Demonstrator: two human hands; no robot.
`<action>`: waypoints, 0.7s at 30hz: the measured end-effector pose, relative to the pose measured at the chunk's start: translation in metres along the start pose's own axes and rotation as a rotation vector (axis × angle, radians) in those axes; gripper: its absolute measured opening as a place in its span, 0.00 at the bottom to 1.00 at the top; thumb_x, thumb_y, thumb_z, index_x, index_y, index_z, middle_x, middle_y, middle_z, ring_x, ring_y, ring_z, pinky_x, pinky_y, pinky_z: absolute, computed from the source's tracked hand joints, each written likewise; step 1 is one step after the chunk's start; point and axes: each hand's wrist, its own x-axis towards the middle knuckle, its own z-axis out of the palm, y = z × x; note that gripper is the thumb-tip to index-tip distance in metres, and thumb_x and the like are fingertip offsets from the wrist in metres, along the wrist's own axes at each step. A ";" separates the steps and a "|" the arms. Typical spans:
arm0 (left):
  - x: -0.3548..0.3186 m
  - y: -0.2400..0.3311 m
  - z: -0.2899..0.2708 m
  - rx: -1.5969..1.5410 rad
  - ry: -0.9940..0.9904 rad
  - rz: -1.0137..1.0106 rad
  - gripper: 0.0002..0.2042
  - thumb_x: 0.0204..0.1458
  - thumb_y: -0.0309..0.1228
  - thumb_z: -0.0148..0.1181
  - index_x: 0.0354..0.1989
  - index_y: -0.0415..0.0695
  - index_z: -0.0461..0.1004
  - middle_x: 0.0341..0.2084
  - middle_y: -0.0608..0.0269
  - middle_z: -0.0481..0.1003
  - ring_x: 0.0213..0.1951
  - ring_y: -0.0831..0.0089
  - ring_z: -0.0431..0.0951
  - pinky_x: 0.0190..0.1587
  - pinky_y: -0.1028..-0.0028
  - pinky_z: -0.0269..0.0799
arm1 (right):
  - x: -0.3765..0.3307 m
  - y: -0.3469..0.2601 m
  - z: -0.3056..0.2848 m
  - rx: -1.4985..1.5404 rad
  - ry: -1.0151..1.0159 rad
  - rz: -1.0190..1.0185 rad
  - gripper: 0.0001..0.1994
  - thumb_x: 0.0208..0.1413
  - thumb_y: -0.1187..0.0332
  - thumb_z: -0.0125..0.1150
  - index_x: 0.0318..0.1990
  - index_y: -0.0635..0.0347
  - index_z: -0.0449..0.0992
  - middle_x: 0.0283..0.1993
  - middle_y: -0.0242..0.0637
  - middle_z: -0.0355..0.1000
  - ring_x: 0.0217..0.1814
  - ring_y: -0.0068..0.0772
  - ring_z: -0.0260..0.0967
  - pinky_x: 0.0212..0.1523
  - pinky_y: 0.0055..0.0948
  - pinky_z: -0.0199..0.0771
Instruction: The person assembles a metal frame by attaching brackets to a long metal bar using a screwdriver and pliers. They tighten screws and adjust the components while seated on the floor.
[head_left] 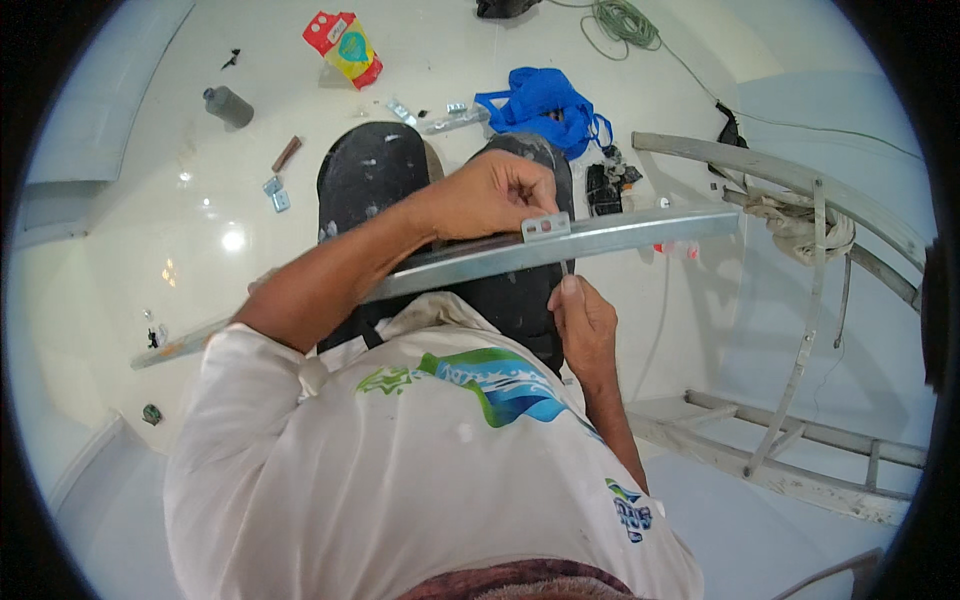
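A long galvanized metal rail (650, 232) lies across my thighs, slanting from lower left to upper right. A small slotted metal bracket (546, 228) stands on its far edge. My left hand (497, 195) reaches over the rail, with its fingers bent and closed at the bracket. My right hand (585, 322) is below the rail, thumb and finger pinched together on a thin piece just under the bracket. That piece is too small to name. My left forearm hides part of the rail.
Around me on the glossy floor are a grey bottle (228, 106), a red and yellow bag (345, 48), a blue fabric bag (545, 108), loose metal brackets (277, 193) and a brown stick-like piece (287, 153). A metal ladder (800, 455) stands at right. Coiled green cable (625, 22) lies at the far side.
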 end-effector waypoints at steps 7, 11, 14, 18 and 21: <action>-0.003 0.014 0.013 -0.114 0.041 -0.069 0.05 0.61 0.26 0.73 0.40 0.38 0.84 0.36 0.67 0.82 0.39 0.83 0.80 0.43 0.79 0.77 | -0.003 0.063 -0.044 0.065 0.294 -0.213 0.15 0.71 0.60 0.64 0.38 0.65 0.77 0.26 0.35 0.73 0.24 0.23 0.67 0.27 0.27 0.69; -0.010 0.022 0.023 0.231 0.167 -0.045 0.05 0.60 0.26 0.72 0.40 0.39 0.84 0.34 0.67 0.82 0.39 0.80 0.80 0.42 0.77 0.77 | 0.025 -0.016 -0.028 0.526 0.465 -0.310 0.14 0.73 0.66 0.60 0.56 0.69 0.73 0.32 0.45 0.78 0.18 0.25 0.68 0.20 0.26 0.71; -0.014 0.034 0.030 0.412 0.209 -0.019 0.09 0.65 0.32 0.68 0.44 0.40 0.84 0.36 0.64 0.83 0.42 0.77 0.81 0.47 0.72 0.78 | 0.060 -0.026 -0.037 0.608 0.440 -0.279 0.18 0.76 0.65 0.55 0.62 0.72 0.70 0.39 0.52 0.81 0.20 0.26 0.69 0.21 0.27 0.73; -0.051 0.076 0.031 0.365 0.365 -0.116 0.17 0.71 0.43 0.58 0.55 0.42 0.83 0.43 0.57 0.84 0.47 0.69 0.82 0.55 0.66 0.78 | 0.082 -0.042 -0.029 0.821 0.362 -0.353 0.21 0.77 0.63 0.53 0.64 0.75 0.68 0.45 0.59 0.81 0.25 0.29 0.73 0.24 0.28 0.74; -0.114 0.105 -0.004 0.522 0.328 -0.137 0.24 0.74 0.49 0.52 0.64 0.43 0.81 0.54 0.50 0.83 0.53 0.62 0.84 0.61 0.63 0.76 | 0.100 -0.053 -0.046 0.813 0.189 -0.489 0.20 0.76 0.65 0.53 0.64 0.76 0.68 0.48 0.60 0.80 0.37 0.37 0.80 0.29 0.29 0.76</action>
